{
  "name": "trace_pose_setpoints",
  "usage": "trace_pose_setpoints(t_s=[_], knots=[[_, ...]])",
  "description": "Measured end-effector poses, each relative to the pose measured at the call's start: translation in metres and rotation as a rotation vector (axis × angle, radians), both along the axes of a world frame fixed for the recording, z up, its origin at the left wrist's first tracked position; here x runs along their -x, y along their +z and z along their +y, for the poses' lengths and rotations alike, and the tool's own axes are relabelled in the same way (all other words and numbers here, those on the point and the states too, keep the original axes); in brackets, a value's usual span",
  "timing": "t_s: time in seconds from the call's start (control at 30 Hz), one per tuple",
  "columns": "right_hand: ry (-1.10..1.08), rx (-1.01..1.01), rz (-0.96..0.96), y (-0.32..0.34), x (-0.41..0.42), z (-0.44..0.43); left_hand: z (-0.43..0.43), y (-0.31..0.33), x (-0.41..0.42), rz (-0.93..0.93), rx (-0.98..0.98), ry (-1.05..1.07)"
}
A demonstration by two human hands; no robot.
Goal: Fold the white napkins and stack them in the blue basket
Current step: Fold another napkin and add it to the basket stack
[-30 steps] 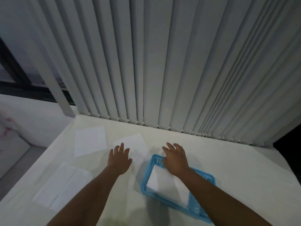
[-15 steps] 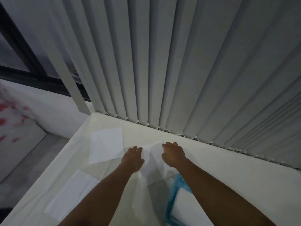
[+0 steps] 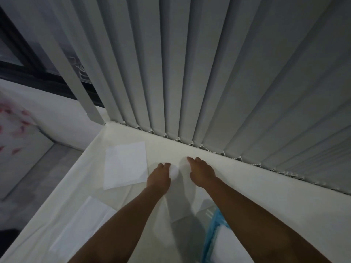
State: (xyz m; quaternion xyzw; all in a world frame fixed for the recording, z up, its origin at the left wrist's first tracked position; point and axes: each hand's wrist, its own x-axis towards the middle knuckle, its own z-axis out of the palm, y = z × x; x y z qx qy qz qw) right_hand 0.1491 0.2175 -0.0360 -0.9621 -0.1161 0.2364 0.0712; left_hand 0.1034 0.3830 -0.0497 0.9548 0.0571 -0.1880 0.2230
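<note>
**Both grips on the far edge of the middle napkin**

I see the left grip [image 3: 158, 176] and right grip [image 3: 202, 172] side by side on the tabletop [image 3: 266, 196]. Each has its fingers curled onto the far edge of the middle napkin [image 3: 180, 202], which bulges up white between them. The rest of that napkin lies toward 6 o'clock, between the forearms. A second napkin [image 3: 125, 165] lies flat just beside the left grip at 9 o'clock. A third napkin [image 3: 81, 230] sits at 7 o'clock near the tabletop's edge. The blue basket [image 3: 209, 238] is at 5 o'clock, partly hidden by the right forearm, with folded napkins [image 3: 226, 247] inside. Vertical blinds [image 3: 190, 73] hang at 12 o'clock.
</note>
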Motion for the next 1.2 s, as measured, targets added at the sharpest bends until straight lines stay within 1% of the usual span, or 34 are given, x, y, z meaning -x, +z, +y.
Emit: trace_pose_setpoints(t_s=[0.07, 0.13, 0.23, 0.3, 0.4, 0.47, 0.6, 0.7, 0.77, 0.87, 0.93, 1.03, 1.1, 1.2], knots=[[-0.006, -0.018, 0.009, -0.001, 0.0, 0.0, 0.002, -0.001, -0.001, 0.02, 0.027, 0.029], [-0.013, -0.038, -0.02, 0.0, 0.0, -0.002, 0.002, 0.001, 0.0, -0.008, -0.017, 0.003], [0.013, -0.077, -0.099, 0.007, 0.001, -0.005, -0.001, 0.005, 0.002, -0.169, -0.173, -0.1], [0.017, -0.13, -0.129, 0.015, 0.003, -0.008, -0.003, 0.008, 0.006, -0.244, -0.166, -0.128], [0.065, -0.134, -0.126, 0.025, 0.011, -0.02, -0.006, 0.017, 0.019, -0.197, -0.013, -0.133], [0.116, -0.106, -0.099, 0.029, 0.02, -0.03, -0.007, 0.022, 0.033, -0.149, 0.052, -0.157], [0.164, -0.091, -0.052, 0.031, 0.049, -0.05, -0.007, 0.02, 0.067, -0.103, 0.065, -0.208], [0.204, -0.045, -0.026, 0.029, 0.07, -0.06, -0.004, 0.016, 0.085, -0.1, 0.04, -0.264], [0.195, -0.023, -0.019, 0.028, 0.078, -0.064, -0.002, 0.016, 0.093, -0.042, 0.04, -0.294], [0.143, -0.032, -0.059, 0.029, 0.082, -0.063, -0.006, 0.015, 0.095, 0.052, 0.103, -0.211], [0.123, -0.054, -0.073, 0.027, 0.081, -0.059, -0.011, 0.014, 0.092, 0.006, 0.142, -0.135], [0.153, -0.038, -0.049, 0.02, 0.081, -0.052, -0.019, 0.01, 0.081, -0.113, 0.074, -0.13], [0.187, 0.023, -0.014, 0.015, 0.084, -0.048, -0.026, 0.007, 0.074, -0.109, 0.032, -0.138], [0.176, 0.078, 0.025, 0.011, 0.085, -0.048, -0.037, 0.003, 0.065, -0.073, -0.014, -0.126]])
